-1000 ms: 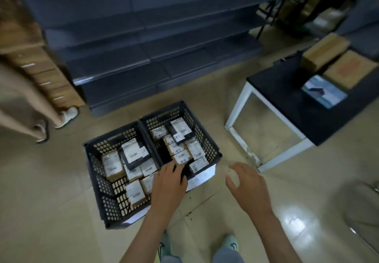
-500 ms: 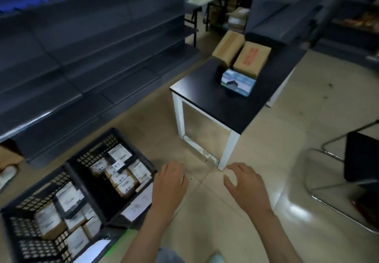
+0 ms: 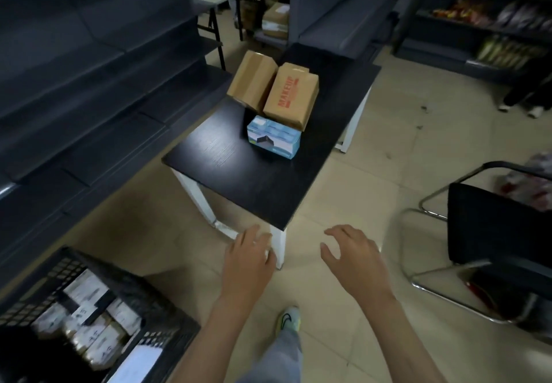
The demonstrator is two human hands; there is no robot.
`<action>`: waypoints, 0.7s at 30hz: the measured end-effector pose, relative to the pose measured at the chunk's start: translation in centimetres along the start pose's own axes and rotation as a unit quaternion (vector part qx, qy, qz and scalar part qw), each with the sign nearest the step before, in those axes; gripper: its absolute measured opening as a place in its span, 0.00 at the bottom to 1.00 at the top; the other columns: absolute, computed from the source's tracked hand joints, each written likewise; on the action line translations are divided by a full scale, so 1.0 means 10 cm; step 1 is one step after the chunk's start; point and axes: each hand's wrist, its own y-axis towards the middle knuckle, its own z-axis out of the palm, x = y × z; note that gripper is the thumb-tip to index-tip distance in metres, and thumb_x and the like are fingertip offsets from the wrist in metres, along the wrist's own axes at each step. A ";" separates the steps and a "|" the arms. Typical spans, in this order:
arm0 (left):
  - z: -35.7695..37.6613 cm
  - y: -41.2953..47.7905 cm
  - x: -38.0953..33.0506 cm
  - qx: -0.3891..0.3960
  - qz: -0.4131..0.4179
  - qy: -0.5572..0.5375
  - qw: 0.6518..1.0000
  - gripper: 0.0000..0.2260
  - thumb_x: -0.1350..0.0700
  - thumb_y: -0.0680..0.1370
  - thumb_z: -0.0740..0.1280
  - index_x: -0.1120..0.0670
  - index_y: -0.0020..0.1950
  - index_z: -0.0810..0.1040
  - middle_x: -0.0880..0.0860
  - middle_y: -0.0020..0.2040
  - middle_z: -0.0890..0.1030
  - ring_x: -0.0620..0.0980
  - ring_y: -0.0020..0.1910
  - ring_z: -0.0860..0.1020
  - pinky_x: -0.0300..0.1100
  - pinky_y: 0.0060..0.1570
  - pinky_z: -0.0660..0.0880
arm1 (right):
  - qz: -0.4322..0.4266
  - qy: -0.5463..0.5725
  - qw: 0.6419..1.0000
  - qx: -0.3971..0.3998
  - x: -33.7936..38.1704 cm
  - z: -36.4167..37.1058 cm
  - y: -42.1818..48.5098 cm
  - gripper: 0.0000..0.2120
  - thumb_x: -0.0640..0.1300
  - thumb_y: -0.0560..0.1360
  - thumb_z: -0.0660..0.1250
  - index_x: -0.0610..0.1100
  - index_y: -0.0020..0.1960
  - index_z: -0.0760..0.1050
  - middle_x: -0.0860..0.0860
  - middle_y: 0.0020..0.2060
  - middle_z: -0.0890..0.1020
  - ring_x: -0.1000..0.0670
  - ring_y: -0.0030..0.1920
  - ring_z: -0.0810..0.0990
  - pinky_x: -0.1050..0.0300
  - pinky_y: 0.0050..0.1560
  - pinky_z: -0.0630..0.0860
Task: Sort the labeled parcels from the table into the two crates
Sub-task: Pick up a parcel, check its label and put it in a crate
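- Labeled parcels (image 3: 89, 317) lie in the black crate (image 3: 167, 335) on the floor, lower left.
- Table (image 3: 254, 185) carries two brown cartons (image 3: 291, 95), with a blue box (image 3: 273, 137) just beside them.
- Your left hand (image 3: 248, 263) and right hand (image 3: 355, 263) are empty, fingers relaxed, near the table's corner.

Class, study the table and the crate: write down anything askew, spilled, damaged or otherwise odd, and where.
Nothing looks spilled or damaged. The plain carton, the MAKEUP carton and the blue box sit skewed to the edges of the table, and the parcels in the crate lie jumbled at mixed angles.
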 end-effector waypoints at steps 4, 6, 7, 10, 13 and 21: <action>0.21 0.84 -0.26 -0.001 0.014 -0.009 1.000 0.15 0.51 0.80 0.69 0.50 0.67 0.80 0.52 0.72 0.76 0.52 0.67 0.76 0.51 0.61 0.77 | 0.011 -0.015 1.000 0.011 -0.36 -0.05 0.73 0.13 0.54 0.77 0.71 0.51 0.59 0.82 0.56 0.54 0.83 0.48 0.53 0.83 0.50 0.52 0.77; 0.30 1.27 -0.40 -0.008 0.019 -0.013 1.000 0.15 0.51 0.79 0.71 0.50 0.66 0.81 0.53 0.71 0.78 0.53 0.68 0.77 0.52 0.61 0.77 | 0.015 -0.023 1.000 0.006 -0.54 -0.06 1.10 0.12 0.54 0.76 0.72 0.52 0.58 0.82 0.57 0.54 0.83 0.49 0.52 0.83 0.51 0.51 0.77; 0.33 1.48 -0.48 -0.011 0.019 -0.015 1.000 0.15 0.52 0.78 0.73 0.51 0.65 0.82 0.53 0.70 0.79 0.54 0.67 0.78 0.53 0.59 0.78 | 0.019 -0.027 0.999 0.005 -0.63 -0.07 1.29 0.12 0.54 0.76 0.72 0.52 0.58 0.82 0.57 0.54 0.84 0.49 0.52 0.83 0.51 0.50 0.77; 0.39 2.05 -0.73 -0.001 0.015 -0.019 1.000 0.15 0.53 0.77 0.73 0.50 0.64 0.82 0.53 0.70 0.79 0.54 0.67 0.77 0.52 0.58 0.78 | 0.030 -0.017 0.999 0.015 -0.92 -0.10 1.82 0.12 0.53 0.76 0.71 0.51 0.58 0.82 0.56 0.54 0.84 0.48 0.53 0.83 0.50 0.51 0.77; 0.46 2.58 -1.02 0.000 0.026 -0.012 1.000 0.16 0.52 0.80 0.70 0.49 0.68 0.79 0.52 0.73 0.75 0.51 0.71 0.74 0.50 0.63 0.76 | 0.030 -0.015 0.999 0.013 -1.24 -0.11 2.33 0.12 0.51 0.76 0.72 0.50 0.58 0.82 0.55 0.54 0.84 0.47 0.52 0.83 0.50 0.50 0.78; 0.78 3.97 -1.69 -0.002 -0.021 -0.002 1.000 0.15 0.57 0.79 0.71 0.50 0.66 0.81 0.53 0.71 0.76 0.53 0.68 0.76 0.52 0.59 0.77 | -0.011 0.000 0.999 0.043 -2.19 -0.07 3.86 0.12 0.51 0.77 0.71 0.51 0.60 0.82 0.55 0.55 0.83 0.48 0.54 0.82 0.50 0.51 0.76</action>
